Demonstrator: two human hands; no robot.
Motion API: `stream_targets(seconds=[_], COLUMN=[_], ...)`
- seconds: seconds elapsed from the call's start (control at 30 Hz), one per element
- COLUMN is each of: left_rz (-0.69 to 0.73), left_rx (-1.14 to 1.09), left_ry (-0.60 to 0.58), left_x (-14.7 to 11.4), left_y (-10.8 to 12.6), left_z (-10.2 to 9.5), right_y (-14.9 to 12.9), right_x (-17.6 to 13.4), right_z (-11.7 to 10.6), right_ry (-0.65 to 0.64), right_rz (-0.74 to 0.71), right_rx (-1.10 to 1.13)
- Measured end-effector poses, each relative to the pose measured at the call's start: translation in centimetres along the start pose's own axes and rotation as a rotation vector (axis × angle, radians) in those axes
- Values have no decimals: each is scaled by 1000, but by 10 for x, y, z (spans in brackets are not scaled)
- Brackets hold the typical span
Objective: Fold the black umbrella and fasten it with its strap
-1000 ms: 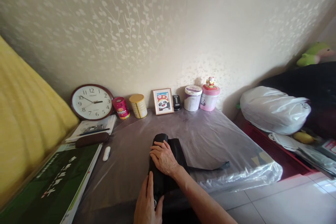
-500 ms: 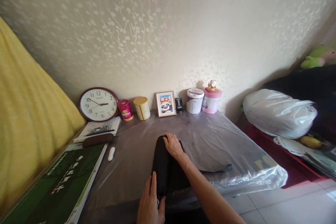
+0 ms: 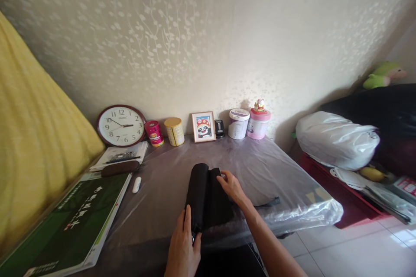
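A black folded umbrella (image 3: 196, 190) lies lengthwise near the table's front, its cloth partly rolled, with a loose flap (image 3: 218, 199) spread to the right. My left hand (image 3: 184, 242) is closed around its near end, where a small shiny part shows between the fingers. At the flap's far right corner, my right hand (image 3: 232, 186) pinches the cloth between thumb and fingers. A thin dark strap (image 3: 271, 201) stretches out on the table beyond my right wrist.
Clear plastic covers the table (image 3: 162, 207). Along the wall stand a clock (image 3: 121, 125), tins, a panda picture frame (image 3: 203, 127) and two tubs. A green book (image 3: 74, 220), brown case (image 3: 120, 168) and white stick-like item (image 3: 137, 185) lie left. Beyond the right edge sits a white bag (image 3: 336, 140).
My right hand has moved right from the top of the umbrella to the flap's edge, and the flap now lies opened out from the roll. My left hand keeps its hold.
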State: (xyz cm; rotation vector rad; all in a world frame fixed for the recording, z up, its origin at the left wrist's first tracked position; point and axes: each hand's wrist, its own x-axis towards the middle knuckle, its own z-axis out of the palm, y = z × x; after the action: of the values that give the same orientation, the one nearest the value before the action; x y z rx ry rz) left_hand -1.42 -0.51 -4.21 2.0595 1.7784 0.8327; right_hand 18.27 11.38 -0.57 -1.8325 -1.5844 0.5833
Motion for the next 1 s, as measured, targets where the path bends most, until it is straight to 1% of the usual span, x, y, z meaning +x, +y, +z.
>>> stream_targets(seconds=[0.17,0.33,0.4,0.47,0.63,0.8,1.0], left_rz=[-18,-3,0,1,20,54,49], left_rx=[7,2,4,8,35,52,68], left_ry=[-31,12,29,39,48,40,71], left_x=[1,-1,-1,-2,-1,0,-2], left_y=[2,3,2,1,-2,-6,-8], left_z=[-2,-2,-1,1,3,2,5], right_y=[-18,-46,-57,-64,-71,-77,-87], right_x=[-7,-14,-15,-16,-17,-20,-28], right_z=[0,5,9,17,37,45,42], right_ry=[-149,-291,-305,-284,-225,-133,-185], right_rz=[-17,74,86,79,33,-78,-178], right_rx=[125,378,458,473,372,139,-27])
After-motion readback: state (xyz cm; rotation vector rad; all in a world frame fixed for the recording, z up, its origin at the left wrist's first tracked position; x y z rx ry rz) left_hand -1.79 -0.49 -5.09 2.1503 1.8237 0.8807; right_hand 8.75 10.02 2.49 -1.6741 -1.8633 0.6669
